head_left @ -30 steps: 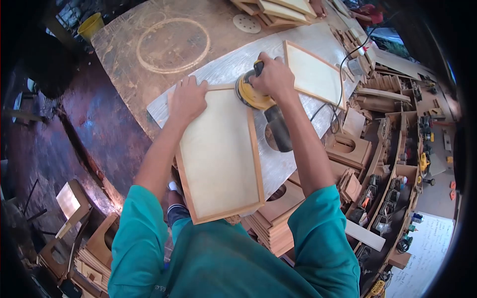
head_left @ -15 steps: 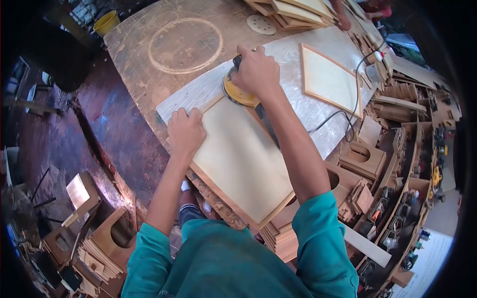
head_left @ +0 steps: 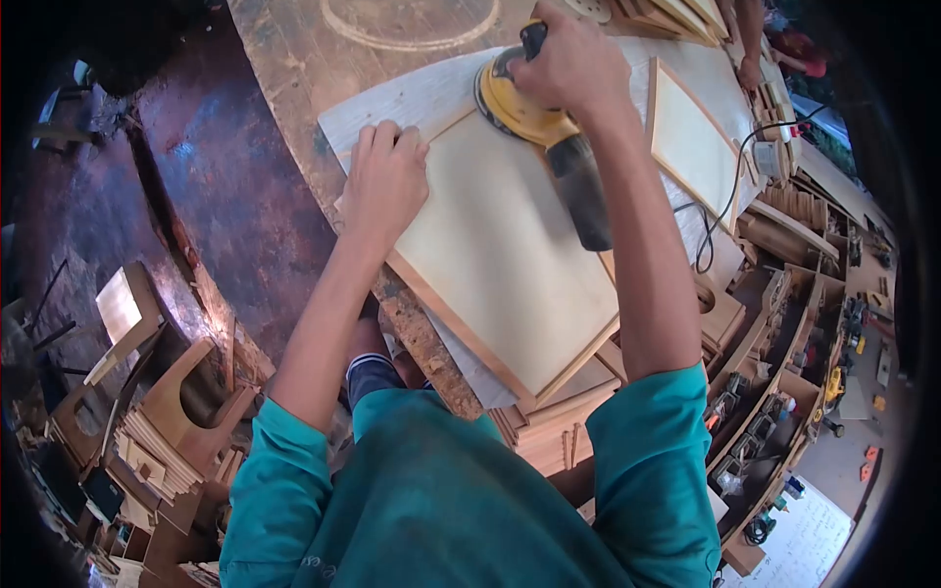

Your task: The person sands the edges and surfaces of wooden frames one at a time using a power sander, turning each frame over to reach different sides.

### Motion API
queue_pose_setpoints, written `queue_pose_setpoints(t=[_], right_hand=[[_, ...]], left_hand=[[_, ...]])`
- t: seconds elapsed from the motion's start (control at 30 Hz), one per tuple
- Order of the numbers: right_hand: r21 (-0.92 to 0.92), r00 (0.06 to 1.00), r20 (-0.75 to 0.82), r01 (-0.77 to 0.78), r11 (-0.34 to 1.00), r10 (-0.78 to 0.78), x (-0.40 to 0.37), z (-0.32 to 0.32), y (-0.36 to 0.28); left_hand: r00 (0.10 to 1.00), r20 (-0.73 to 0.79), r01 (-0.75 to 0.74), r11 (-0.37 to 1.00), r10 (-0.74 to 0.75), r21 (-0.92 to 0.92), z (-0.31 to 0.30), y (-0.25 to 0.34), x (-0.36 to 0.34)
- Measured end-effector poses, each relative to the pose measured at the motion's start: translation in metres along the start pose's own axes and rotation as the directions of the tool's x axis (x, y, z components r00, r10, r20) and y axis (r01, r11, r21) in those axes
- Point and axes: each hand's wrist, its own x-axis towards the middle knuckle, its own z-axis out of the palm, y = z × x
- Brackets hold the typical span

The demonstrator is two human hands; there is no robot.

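1. Since a second ago the framed wooden panel (head_left: 500, 255) has turned on the workbench (head_left: 294, 59), and the view has come closer to it.
2. The right hand (head_left: 573, 64) still sits on top of the yellow sander (head_left: 515, 103), with its fingers wrapped tight around it.
3. The sander rests on the far edge of the panel, near the panel's far left corner. Its black dust bag (head_left: 583, 196) lies over the panel's right side.
4. The left hand (head_left: 387, 181) presses down on the panel's left corner. Its fingers are close together and bent over the frame edge.
5. The panel lies on a grey board (head_left: 412, 98) at the near edge of the workbench, and its near corner hangs out past that edge.
6. A second framed panel (head_left: 691, 142) lies on the right side of the workbench, beside the right arm.
7. A black cord (head_left: 725, 196) loops near that second panel.
8. A stack of wooden pieces (head_left: 549, 431) sits under the near corner of the first panel.
9. Another person's hand (head_left: 753, 69) shows at the far right corner of the workbench.
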Motion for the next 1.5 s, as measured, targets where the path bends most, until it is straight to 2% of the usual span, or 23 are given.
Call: queue_pose_setpoints(t=[0.1, 0.17, 0.3, 0.37, 0.6, 0.7, 0.77, 0.8, 0.87, 0.9, 0.93, 1.0, 1.03, 1.1, 1.2, 1.23, 1.27, 1.4, 1.47, 1.5], right_hand=[[-0.01, 1.0, 0.019, 0.021, 1.0, -0.021, 0.006, 0.003, 0.001], [-0.026, 0.998, 0.066, -0.017, 1.0, 0.019, 0.008, -0.002, -0.006], [-0.041, 0.996, 0.09, -0.008, 0.999, 0.012, 0.016, 0.0, -0.014], [-0.069, 0.996, -0.014, 0.082, 0.994, -0.083, 0.016, 0.004, -0.012], [-0.078, 0.992, -0.026, 0.119, 0.99, -0.122, 0.028, 0.014, -0.034], [-0.065, 0.98, 0.038, 0.199, 0.978, -0.197, 0.026, 0.017, -0.05], [0.022, 0.98, 0.004, 0.2, 0.98, -0.2, 0.02, 0.013, -0.051], [0.009, 0.978, 0.006, 0.207, 0.978, -0.207, 0.014, 0.011, -0.048], [-0.008, 0.997, -0.02, 0.068, 0.998, -0.068, 0.0, 0.002, -0.035], [-0.038, 0.998, 0.058, -0.009, 0.999, 0.011, -0.011, -0.012, -0.031], [-0.035, 0.999, 0.037, -0.014, 0.999, 0.016, -0.016, -0.007, -0.012], [-0.183, 0.999, -0.02, -0.039, 0.982, 0.035, -0.03, 0.006, 0.019], [-0.181, 0.998, -0.037, -0.052, 0.982, 0.046, -0.035, 0.002, 0.025], [-0.121, 0.977, 0.066, -0.192, 0.974, 0.201, -0.056, -0.005, 0.032], [-0.129, 0.974, -0.006, -0.227, 0.965, 0.228, -0.074, -0.001, 0.052], [-0.104, 0.964, 0.052, -0.253, 0.962, 0.259, -0.083, -0.009, 0.051], [-0.098, 0.967, 0.039, -0.246, 0.964, 0.251, -0.092, -0.013, 0.05], [-0.054, 0.953, 0.096, -0.282, 0.958, 0.286, -0.137, -0.02, 0.043], [-0.002, 0.942, 0.116, -0.316, 0.949, 0.314, -0.147, -0.023, 0.037], [0.016, 0.953, 0.111, -0.284, 0.959, 0.281, -0.148, -0.023, 0.03]], left_hand=[[1.0, 0.004, -0.001, 0.999, 0.001, -0.05, 0.0, -0.003, 0.001], [0.999, -0.045, -0.015, 1.0, 0.015, 0.011, 0.001, 0.001, 0.001], [0.996, -0.093, -0.011, 1.0, 0.013, 0.018, 0.007, 0.001, -0.002], [0.997, -0.075, -0.01, 1.0, 0.01, 0.002, 0.007, 0.002, -0.004], [0.996, -0.091, 0.014, 1.0, -0.011, 0.025, 0.009, 0.01, -0.01], [0.995, -0.095, 0.016, 1.0, -0.014, 0.014, 0.01, 0.013, -0.014], [0.994, -0.109, 0.018, 0.999, -0.012, 0.05, 0.01, 0.015, -0.014], [0.993, -0.118, 0.024, 0.999, -0.019, 0.04, 0.009, 0.016, -0.014], [0.997, -0.058, 0.042, 0.999, -0.042, 0.0, 0.004, 0.014, -0.015], [0.997, -0.068, 0.033, 0.999, -0.033, 0.007, 0.001, 0.013, -0.016], [0.997, -0.063, 0.038, 0.999, -0.038, 0.009, 0.0, 0.012, -0.018], [0.997, -0.07, 0.026, 1.0, -0.026, 0.005, 0.002, 0.014, -0.016], [0.997, -0.064, 0.036, 0.999, -0.036, -0.001, 0.003, 0.012, -0.016], [0.998, -0.05, 0.028, 1.0, -0.028, -0.001, 0.003, 0.009, -0.02], [0.998, -0.062, 0.018, 1.0, -0.018, 0.001, -0.007, 0.004, -0.028], [0.996, -0.042, 0.073, 0.997, -0.073, -0.007, -0.013, 0.005, -0.034], [0.991, -0.03, 0.128, 0.992, -0.128, -0.015, -0.02, 0.006, -0.039], [0.99, -0.084, 0.119, 0.988, -0.111, 0.094, -0.045, 0.003, -0.08], [0.971, 0.069, 0.221, 0.971, -0.228, 0.094, -0.061, 0.006, -0.103], [0.973, 0.066, 0.214, 0.971, -0.221, 0.104, -0.068, 0.008, -0.11]])
